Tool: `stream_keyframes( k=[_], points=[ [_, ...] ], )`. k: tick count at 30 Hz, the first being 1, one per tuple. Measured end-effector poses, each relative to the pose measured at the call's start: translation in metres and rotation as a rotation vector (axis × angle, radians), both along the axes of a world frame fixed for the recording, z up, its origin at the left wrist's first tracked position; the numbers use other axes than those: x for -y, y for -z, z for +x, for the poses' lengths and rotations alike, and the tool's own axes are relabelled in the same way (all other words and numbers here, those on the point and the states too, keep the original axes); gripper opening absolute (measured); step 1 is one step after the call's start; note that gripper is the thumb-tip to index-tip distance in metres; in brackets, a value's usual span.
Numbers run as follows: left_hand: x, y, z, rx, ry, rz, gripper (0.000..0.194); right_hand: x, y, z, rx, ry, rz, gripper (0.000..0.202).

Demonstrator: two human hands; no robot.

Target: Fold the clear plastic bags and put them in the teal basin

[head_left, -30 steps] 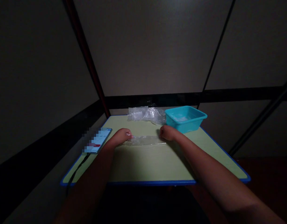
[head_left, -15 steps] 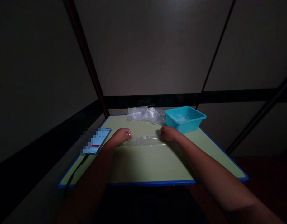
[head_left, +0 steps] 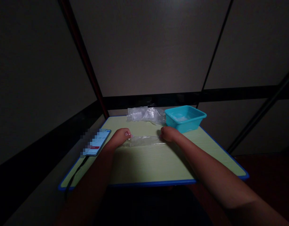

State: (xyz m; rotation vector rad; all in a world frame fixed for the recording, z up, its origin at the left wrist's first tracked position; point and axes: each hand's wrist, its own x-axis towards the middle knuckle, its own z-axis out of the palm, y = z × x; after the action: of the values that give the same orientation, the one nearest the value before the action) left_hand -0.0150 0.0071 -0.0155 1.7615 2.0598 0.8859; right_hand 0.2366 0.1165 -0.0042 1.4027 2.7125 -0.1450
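Observation:
A clear plastic bag (head_left: 145,141) is stretched out flat between my two hands, just over or on the pale green table. My left hand (head_left: 122,135) is closed on its left end, thumb and fingers pinched together. At the other end my right hand (head_left: 168,134) is curled into a fist around the plastic. A turquoise plastic basin (head_left: 188,125) stands just beyond my right hand, with something whitish and clear inside that I cannot make out.
A heap of clear plastic bags (head_left: 146,115) lies at the table's far edge, left of the basin. On the left is a lit phone (head_left: 98,144) with a dark strap (head_left: 77,171). The table (head_left: 149,169) has a blue rim; dark panelled walls stand close behind and left.
Both hands keep their grip on the plastic bag and have hardly moved. The camera view has tilted and shifted slightly.

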Motion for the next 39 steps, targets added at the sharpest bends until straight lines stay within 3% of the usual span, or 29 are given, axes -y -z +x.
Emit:
stream_keyframes(
  k=[6,9,13,17,24,29,31,33,36,39],
  points=[
    [-0.001,0.001,0.001,-0.026,-0.020,0.014,0.010,0.016,-0.004,-0.005,-0.135,0.022,0.147,0.039],
    [-0.001,0.001,0.001,-0.048,-0.030,0.001,0.010,0.028,0.000,-0.010,-0.276,-0.199,0.204,0.045],
    [0.000,-0.002,0.003,-0.085,-0.041,-0.026,0.008,0.040,0.014,-0.019,-0.239,-0.456,0.063,0.061],
    [0.000,-0.003,0.006,-0.118,-0.053,-0.045,0.008,0.041,0.023,-0.022,-0.164,-0.459,-0.078,0.066],
    [0.003,-0.006,0.006,-0.187,-0.083,-0.068,0.009,0.039,0.021,-0.023,-0.124,-0.436,-0.128,0.070],
    [0.012,-0.019,0.008,-0.346,-0.242,0.109,0.016,0.040,0.020,-0.025,-0.105,-0.446,-0.129,0.071],
    [0.014,-0.017,0.021,-0.406,-0.174,0.233,0.026,0.041,0.020,-0.025,-0.099,-0.444,-0.128,0.071],
    [0.014,-0.007,0.042,-0.386,0.061,0.276,0.043,0.041,0.019,-0.025,-0.096,-0.438,-0.128,0.070],
    [0.014,0.014,0.078,-0.339,0.367,0.157,0.069,0.039,0.018,-0.025,-0.052,-0.459,-0.112,0.067],
    [0.013,0.026,0.100,-0.311,0.432,0.050,0.070,0.037,0.019,-0.026,0.014,-0.501,-0.087,0.069]
  ],
)
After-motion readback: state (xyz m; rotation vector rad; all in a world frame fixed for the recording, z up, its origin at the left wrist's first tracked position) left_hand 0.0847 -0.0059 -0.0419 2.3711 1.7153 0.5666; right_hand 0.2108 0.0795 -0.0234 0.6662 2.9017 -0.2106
